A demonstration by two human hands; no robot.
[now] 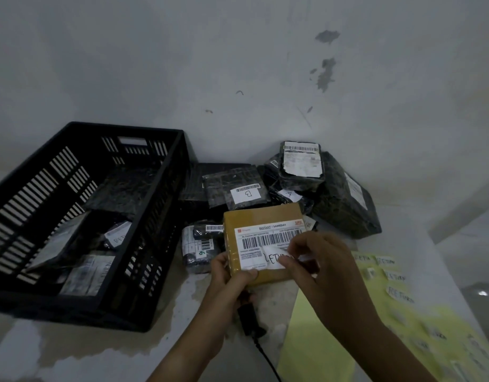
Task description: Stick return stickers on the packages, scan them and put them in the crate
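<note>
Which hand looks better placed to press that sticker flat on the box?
The right hand: its fingers pinch the sticker against the label of the box. The left hand grips the box at its lower left corner, so it is probably best used to steady it.

The box (261, 216) in my left hand (226, 274) looks like brown cardboard under smooth, shiny tape, with a matt white paper label (265, 238). My right hand (326, 266) pinches a thin white paper sticker (273, 261). The crate (72, 307) is matt black slotted plastic. The piled parcels (342, 205) wear crinkly, glossy black wrap. The bench (127, 351) looks rough and blotchy.
</note>
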